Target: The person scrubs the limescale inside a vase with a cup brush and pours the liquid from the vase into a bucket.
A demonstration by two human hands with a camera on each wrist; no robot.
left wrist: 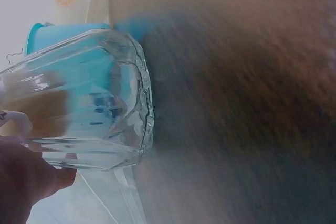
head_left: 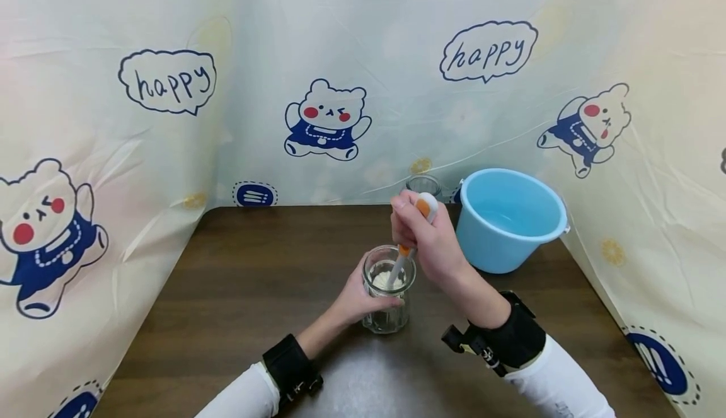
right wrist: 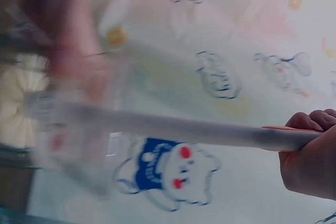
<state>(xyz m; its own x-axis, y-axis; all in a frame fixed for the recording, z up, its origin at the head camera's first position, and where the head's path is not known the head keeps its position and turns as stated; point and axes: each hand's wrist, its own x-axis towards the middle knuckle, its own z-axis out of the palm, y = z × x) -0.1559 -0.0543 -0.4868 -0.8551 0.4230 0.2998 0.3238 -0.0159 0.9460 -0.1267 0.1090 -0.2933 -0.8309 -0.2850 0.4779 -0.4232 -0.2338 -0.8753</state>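
A clear glass jar (head_left: 388, 323) with a thick rim stands in the middle of the brown table, and my left hand (head_left: 360, 298) grips its side. In the left wrist view the faceted jar base (left wrist: 131, 108) shows close up, with part of that hand at its lower left. My right hand (head_left: 431, 235) holds a bottle brush by its white and orange handle (head_left: 427, 205), slanting down into the jar mouth. Along the right wrist view runs its pale shaft (right wrist: 184, 129), ending at a cream-coloured head (right wrist: 16, 103), blurred behind glass.
A light blue bucket (head_left: 499, 257) stands at the back right of the table (head_left: 255, 267). Behind my right hand, another glass vessel (head_left: 423, 183) shows only its rim. A printed curtain (head_left: 244, 121) hangs along the back and both sides.
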